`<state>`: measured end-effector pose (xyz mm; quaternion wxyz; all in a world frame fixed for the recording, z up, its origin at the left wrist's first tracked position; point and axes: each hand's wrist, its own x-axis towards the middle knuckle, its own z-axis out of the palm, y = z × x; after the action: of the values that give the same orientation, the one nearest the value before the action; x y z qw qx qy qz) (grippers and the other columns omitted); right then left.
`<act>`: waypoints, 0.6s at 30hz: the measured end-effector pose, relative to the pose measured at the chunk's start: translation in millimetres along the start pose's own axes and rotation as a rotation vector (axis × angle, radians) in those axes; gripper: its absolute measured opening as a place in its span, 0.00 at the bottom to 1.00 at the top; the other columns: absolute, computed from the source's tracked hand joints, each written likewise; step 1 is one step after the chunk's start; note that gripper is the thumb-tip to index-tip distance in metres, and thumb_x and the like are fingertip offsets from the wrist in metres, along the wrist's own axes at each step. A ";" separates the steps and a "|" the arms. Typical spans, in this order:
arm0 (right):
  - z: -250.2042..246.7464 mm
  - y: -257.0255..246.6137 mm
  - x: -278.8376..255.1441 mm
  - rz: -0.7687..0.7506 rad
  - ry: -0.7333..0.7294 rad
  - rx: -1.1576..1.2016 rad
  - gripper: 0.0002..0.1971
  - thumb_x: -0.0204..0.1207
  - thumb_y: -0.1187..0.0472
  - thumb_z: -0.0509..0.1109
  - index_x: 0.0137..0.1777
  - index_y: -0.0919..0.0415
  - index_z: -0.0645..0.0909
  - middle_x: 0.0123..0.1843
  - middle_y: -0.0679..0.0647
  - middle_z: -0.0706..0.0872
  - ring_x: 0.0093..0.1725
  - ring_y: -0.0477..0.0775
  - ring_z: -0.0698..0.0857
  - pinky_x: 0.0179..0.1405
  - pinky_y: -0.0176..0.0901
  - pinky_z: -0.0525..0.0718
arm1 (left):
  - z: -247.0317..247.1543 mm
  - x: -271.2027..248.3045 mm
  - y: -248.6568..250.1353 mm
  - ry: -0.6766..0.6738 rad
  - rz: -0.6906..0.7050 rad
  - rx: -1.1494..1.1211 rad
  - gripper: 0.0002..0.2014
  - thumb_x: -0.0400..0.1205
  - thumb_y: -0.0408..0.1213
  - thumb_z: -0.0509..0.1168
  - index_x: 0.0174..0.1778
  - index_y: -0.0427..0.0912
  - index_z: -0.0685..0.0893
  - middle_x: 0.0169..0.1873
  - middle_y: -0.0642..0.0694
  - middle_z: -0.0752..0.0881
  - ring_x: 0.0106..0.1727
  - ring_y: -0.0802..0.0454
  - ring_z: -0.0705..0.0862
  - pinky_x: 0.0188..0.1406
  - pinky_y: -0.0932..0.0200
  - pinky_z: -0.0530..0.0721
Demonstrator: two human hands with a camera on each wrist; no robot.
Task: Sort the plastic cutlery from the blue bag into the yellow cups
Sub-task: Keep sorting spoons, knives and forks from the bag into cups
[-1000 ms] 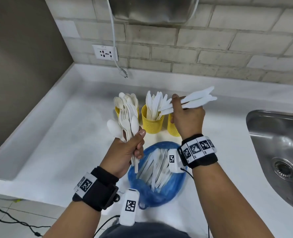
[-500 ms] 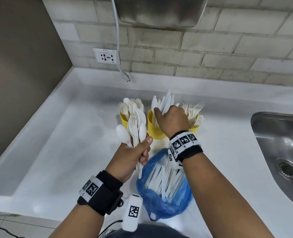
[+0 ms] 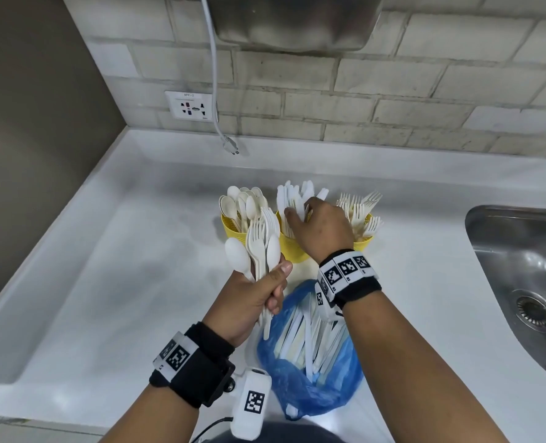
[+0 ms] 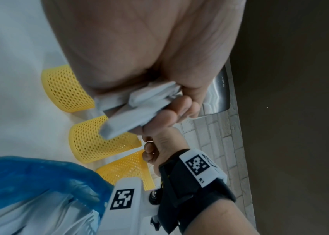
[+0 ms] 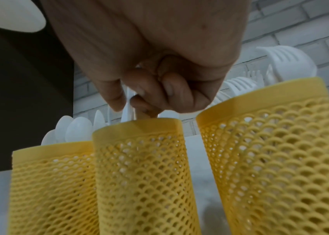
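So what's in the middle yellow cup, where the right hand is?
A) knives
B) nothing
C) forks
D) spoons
A: the right hand is at the middle cup, which is full of knives; the spoons stand in the left cup and the forks in the right one.

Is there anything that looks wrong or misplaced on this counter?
Nothing is spilled or broken. One oddity: a loose plug on a white cord dangles beside the wall socket, not plugged in. The three yellow cups stand upright.
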<state>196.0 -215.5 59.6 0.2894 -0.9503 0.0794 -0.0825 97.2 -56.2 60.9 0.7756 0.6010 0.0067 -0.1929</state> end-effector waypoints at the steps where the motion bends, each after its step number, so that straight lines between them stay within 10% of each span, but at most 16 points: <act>1: -0.3 0.8 -1.7 -0.009 0.028 0.025 0.19 0.80 0.39 0.67 0.51 0.56 0.81 0.44 0.59 0.91 0.49 0.66 0.89 0.47 0.53 0.87 | -0.2 0.4 0.0 0.000 0.004 0.000 0.08 0.87 0.38 0.69 0.50 0.37 0.81 0.25 0.49 0.72 0.25 0.53 0.69 0.27 0.60 0.75; 4: -1.5 2.2 -6.0 -0.066 0.135 0.124 0.18 0.80 0.46 0.68 0.64 0.55 0.78 0.45 0.58 0.91 0.48 0.65 0.89 0.49 0.55 0.87 | -1.0 2.3 0.9 -0.008 0.022 0.002 0.07 0.88 0.38 0.68 0.49 0.38 0.80 0.25 0.49 0.72 0.24 0.53 0.69 0.27 0.60 0.75; 10: 3.4 13.1 -11.0 -0.181 0.196 0.143 0.09 0.79 0.67 0.68 0.55 0.61 0.87 0.49 0.58 0.86 0.44 0.62 0.86 0.44 0.59 0.87 | -3.9 3.9 1.0 -0.015 0.014 -0.025 0.07 0.88 0.38 0.68 0.47 0.40 0.80 0.26 0.49 0.72 0.25 0.54 0.69 0.28 0.60 0.74; 18: 9.8 19.9 -35.5 -0.171 0.208 0.181 0.10 0.77 0.63 0.73 0.57 0.60 0.87 0.53 0.56 0.80 0.43 0.52 0.82 0.42 0.40 0.77 | -6.7 4.5 2.2 -0.017 0.023 -0.037 0.05 0.87 0.38 0.69 0.49 0.41 0.81 0.26 0.48 0.72 0.25 0.53 0.69 0.27 0.60 0.74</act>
<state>161.4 -219.5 36.5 0.3559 -0.9100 0.0201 -0.2116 103.5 -50.8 60.0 0.7888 0.5849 -0.0032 -0.1889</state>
